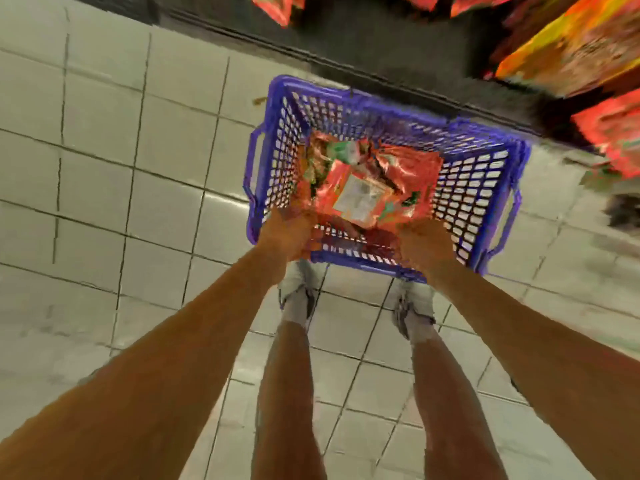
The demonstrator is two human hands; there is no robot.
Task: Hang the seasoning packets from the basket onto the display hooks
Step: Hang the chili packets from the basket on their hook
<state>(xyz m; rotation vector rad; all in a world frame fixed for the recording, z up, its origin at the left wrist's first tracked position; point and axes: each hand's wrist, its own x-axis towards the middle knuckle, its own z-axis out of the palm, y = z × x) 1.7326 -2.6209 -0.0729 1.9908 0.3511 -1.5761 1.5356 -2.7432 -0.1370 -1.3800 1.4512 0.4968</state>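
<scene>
Both hands, left hand [289, 233] and right hand [424, 242], at basket [485, 140] near rim (fingers' grip unclear, blurred); packets [367, 181] beyond fingers, liable to slip if grabbed hastily.

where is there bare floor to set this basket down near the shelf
Bare tile lies left of the blue basket, up to the dark shelf base. More lies right of it, below the hanging packets. Under the basket's near rim it is crowded: both shoes stand there. Both hands grip that rim.
</scene>
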